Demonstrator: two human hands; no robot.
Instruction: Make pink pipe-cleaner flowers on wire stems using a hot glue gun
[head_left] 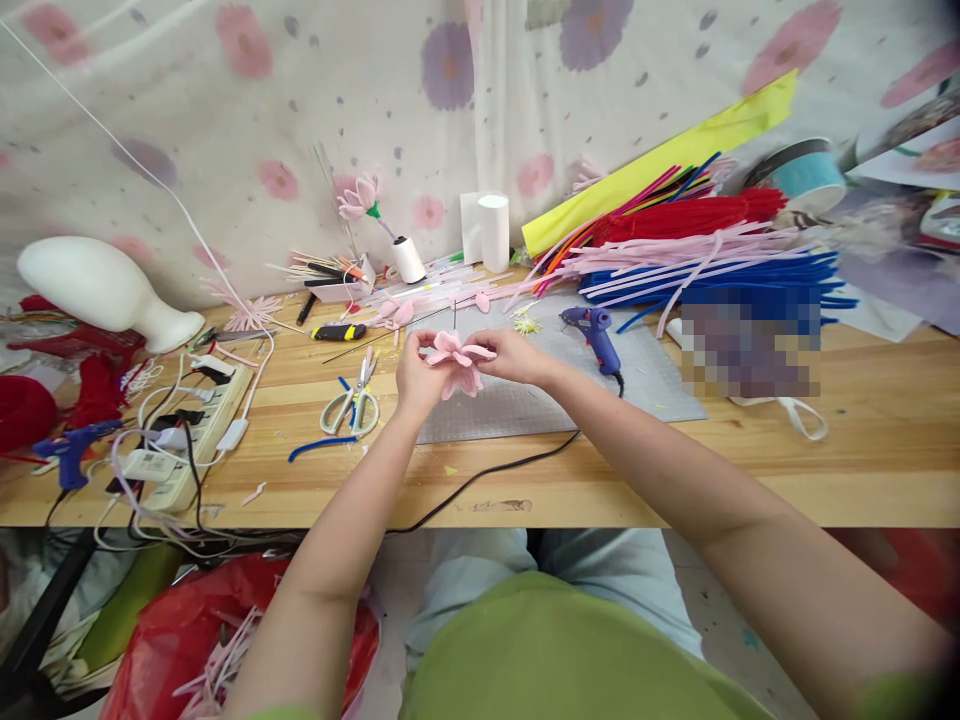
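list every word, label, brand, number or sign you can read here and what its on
No text can be read.
Held pink flower: no lettering visible.
Yellow-and-black knife: any print too small to read.
White adapter at left: any print too blurred to read.

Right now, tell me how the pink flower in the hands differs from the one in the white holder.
The held flower is gripped by the left hand and right hand, whereas the standing flower leans on its stem in the white holder. The standing flower has a green base; the held flower shows no green. Both have pale pink petals.
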